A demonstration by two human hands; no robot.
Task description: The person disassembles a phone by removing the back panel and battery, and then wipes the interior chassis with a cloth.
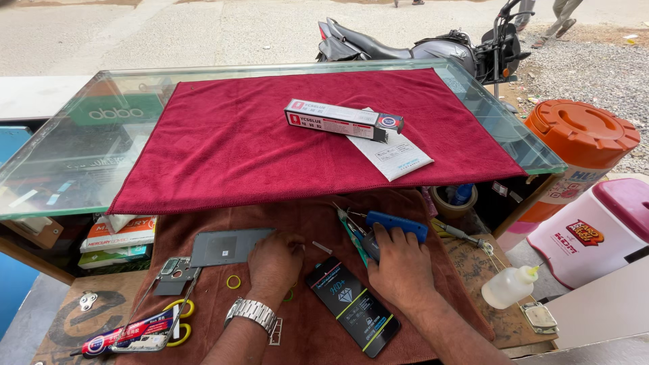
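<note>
My left hand [274,262], with a metal watch on the wrist, rests knuckles-up on a brown cloth [318,338]. Its curled fingertips touch the right edge of a flat grey metal plate [226,247]. My right hand [399,269] lies further right, its fingers closed over the near end of a blue-handled tool [400,224]. Tweezers [348,226] lie just left of that tool. A black flat packet [353,305] sits between my forearms. What lies under either palm is hidden.
A glass counter [81,155] covered by a red towel [270,145] overhangs the bench, bearing a glue box [338,120] and a white sachet [395,157]. Yellow-handled scissors [177,323], a small squeeze bottle [508,286], a tape roll [451,199] and an orange jug [574,152] surround me.
</note>
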